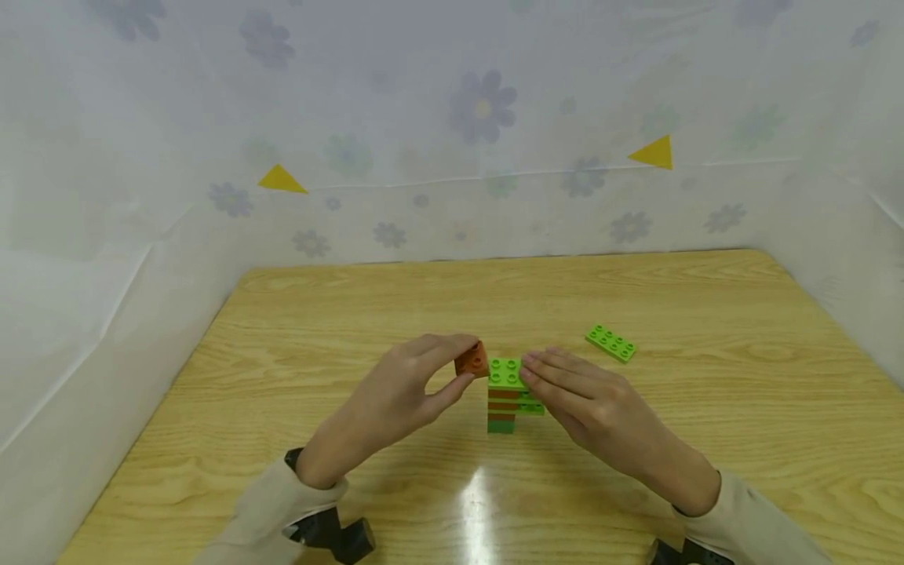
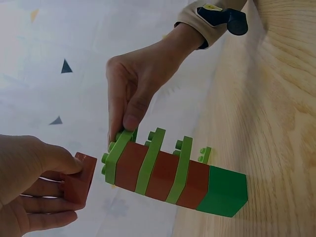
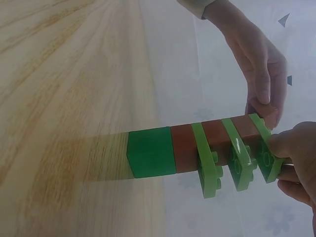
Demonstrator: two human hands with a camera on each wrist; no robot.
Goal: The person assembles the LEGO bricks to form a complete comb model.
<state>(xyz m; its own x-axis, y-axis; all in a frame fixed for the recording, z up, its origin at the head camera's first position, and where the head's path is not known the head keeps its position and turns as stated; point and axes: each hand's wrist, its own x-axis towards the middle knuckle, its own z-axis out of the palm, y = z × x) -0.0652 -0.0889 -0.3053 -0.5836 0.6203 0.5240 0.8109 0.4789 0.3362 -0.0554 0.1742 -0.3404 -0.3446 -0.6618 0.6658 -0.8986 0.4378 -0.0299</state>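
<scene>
A tower of toy building bricks [image 2: 165, 173] stands on the table, with a dark green brick [image 3: 152, 153] at its base. Above it, brown bricks alternate with light green plates that jut out to the right. My left hand [image 1: 402, 384] pinches a brown brick [image 1: 472, 360] between thumb and fingers, beside the tower's top on the left. With thumb and fingers, my right hand [image 1: 593, 400] grips the jutting end of the top green plate [image 1: 504, 373]. Studs show on the left part of that plate.
A loose light green plate [image 1: 610, 344] lies on the wooden table [image 1: 353, 298], behind and right of the tower. White flowered sheeting [image 1: 424, 118] with yellow triangles rises behind the table and at both sides.
</scene>
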